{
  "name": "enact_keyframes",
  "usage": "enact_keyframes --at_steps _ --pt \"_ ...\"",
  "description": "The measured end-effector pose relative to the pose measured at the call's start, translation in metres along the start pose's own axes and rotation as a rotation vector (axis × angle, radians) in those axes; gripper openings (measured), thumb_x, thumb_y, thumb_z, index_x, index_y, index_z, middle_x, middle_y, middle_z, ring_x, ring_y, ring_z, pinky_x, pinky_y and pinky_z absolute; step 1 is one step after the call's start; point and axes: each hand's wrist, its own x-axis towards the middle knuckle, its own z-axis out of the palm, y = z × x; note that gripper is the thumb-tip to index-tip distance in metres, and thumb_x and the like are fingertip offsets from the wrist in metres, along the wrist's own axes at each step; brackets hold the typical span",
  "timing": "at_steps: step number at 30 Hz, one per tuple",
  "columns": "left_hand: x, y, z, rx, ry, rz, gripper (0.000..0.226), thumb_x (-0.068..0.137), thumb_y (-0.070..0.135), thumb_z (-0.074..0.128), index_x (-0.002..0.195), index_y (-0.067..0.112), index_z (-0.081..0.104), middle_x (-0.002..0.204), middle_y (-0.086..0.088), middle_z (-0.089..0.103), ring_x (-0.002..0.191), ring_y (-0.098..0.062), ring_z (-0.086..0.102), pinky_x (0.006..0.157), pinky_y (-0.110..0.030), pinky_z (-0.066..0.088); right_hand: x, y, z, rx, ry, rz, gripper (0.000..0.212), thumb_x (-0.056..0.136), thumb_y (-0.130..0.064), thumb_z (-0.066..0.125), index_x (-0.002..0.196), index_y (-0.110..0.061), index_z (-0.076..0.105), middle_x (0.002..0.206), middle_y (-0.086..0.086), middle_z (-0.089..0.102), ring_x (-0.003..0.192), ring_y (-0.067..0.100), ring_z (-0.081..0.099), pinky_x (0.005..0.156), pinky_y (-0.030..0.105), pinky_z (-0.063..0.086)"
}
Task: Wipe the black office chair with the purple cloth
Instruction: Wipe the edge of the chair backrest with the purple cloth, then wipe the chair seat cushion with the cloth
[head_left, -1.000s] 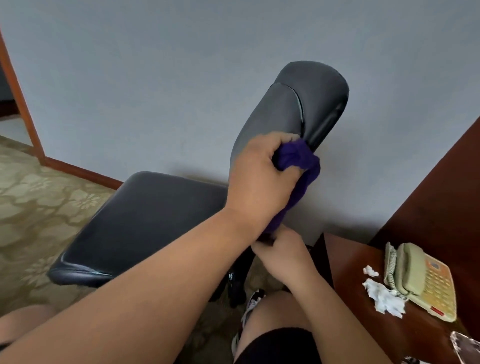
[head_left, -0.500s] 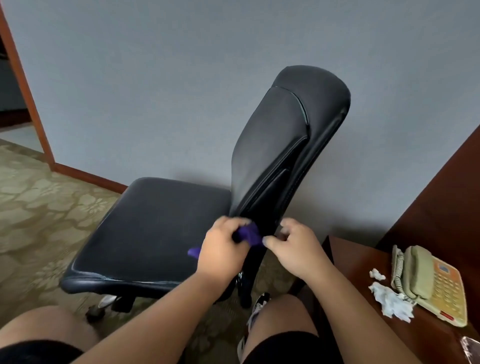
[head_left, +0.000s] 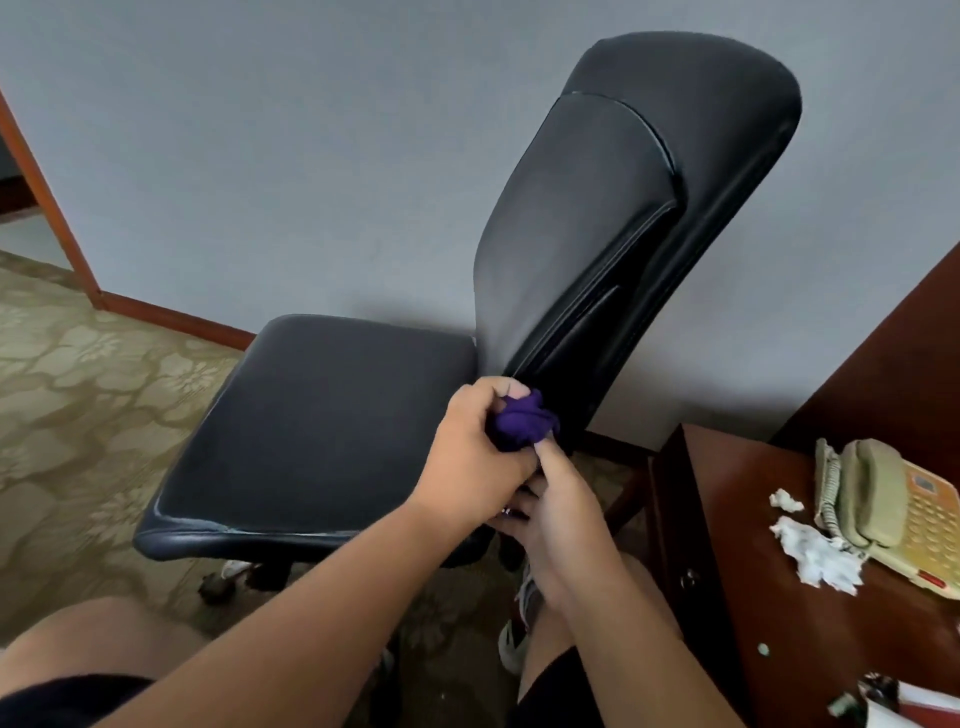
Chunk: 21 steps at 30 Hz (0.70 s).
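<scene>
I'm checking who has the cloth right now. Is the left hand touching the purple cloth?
Touching. The head view shows the left hand closed around the bunched purple cloth, its fingers wrapped over the fabric with no gap, at the base of the chair backrest.

The left hand (head_left: 475, 457) is covering most of the purple cloth (head_left: 522, 427), leaving only a bunched part showing past its knuckles. Beneath it, the fingertips of the right hand (head_left: 558, 525) are lying hidden, so that hand's hold is not readable. Both forearms are running off the bottom edge. Below the hands, the base of the black office chair (head_left: 332, 421) is lying mostly concealed under the seat.
</scene>
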Motion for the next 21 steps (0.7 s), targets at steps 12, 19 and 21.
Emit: enact_keyframes --at_steps 12,19,21 --pt "0.023 -0.044 -0.038 -0.047 -0.333 -0.125 0.041 0.088 -0.007 0.065 0.117 0.021 0.070 0.107 -0.003 0.073 0.100 -0.014 0.069 0.090 -0.022 0.054 0.040 0.028 -0.013 0.295 0.145 0.075 0.025 0.097 -0.026 0.061 0.120 -0.018 0.061 0.107 0.013 0.074 0.099 0.031 0.071 0.068 0.044 0.059" --pt "0.055 -0.112 -0.071 0.470 -0.170 -0.265 0.016 0.087 0.036 0.069 0.092 0.051 0.067 0.098 0.023 0.069 0.095 0.004 0.064 0.088 -0.023 0.051 0.064 0.017 -0.031 0.213 0.175 0.056 0.028 0.097 -0.025 0.062 0.125 -0.024 0.058 0.113 0.014 0.070 0.101 0.034 0.069 0.080 0.053 0.058" --pt "0.057 -0.132 -0.079 0.651 -0.166 -0.312 0.018 0.088 0.046 0.066 0.106 0.048 0.067 0.115 0.015 0.063 0.104 -0.007 0.061 0.091 -0.027 0.050 0.074 0.017 -0.037 0.110 0.192 0.044 0.027 0.096 -0.030 0.064 0.123 -0.029 0.058 0.113 0.009 0.071 0.101 0.032 0.070 0.079 0.049 0.059"
